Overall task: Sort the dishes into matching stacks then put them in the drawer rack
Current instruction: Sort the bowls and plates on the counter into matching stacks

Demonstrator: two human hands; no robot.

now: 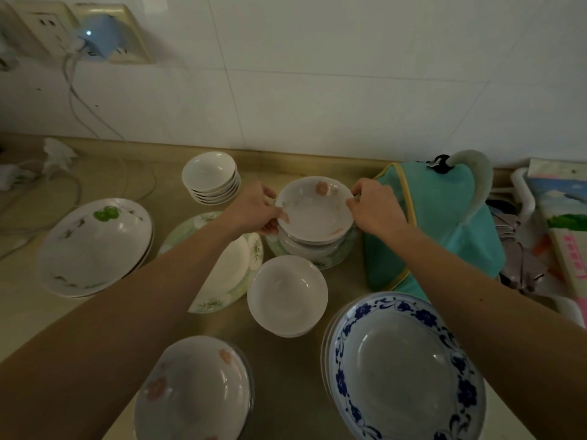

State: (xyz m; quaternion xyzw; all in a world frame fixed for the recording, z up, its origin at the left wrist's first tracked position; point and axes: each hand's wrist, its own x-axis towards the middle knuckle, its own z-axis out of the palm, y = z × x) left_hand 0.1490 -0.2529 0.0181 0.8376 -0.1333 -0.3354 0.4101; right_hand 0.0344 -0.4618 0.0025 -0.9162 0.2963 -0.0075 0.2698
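Note:
A pink-flowered shallow bowl (314, 211) tops a short stack standing on a green-patterned plate (330, 260) at the middle back. My left hand (257, 208) grips its left rim and my right hand (373, 203) grips its right rim. Around it lie a stack of small white bowls (209, 176), a green-leaf plate stack (95, 246), a green-rimmed plate (228, 274) under my left forearm, a plain white bowl stack (287, 295), a blue-flowered plate stack (403, 369) and a pink-flowered bowl (193, 392) at the front.
A teal cloth bag (444, 223) stands right beside the held stack. Boxes and clutter (559, 223) fill the far right. Cables (63, 192) and a crumpled tissue (57, 154) lie at the back left below wall sockets with a blue charger (98, 36).

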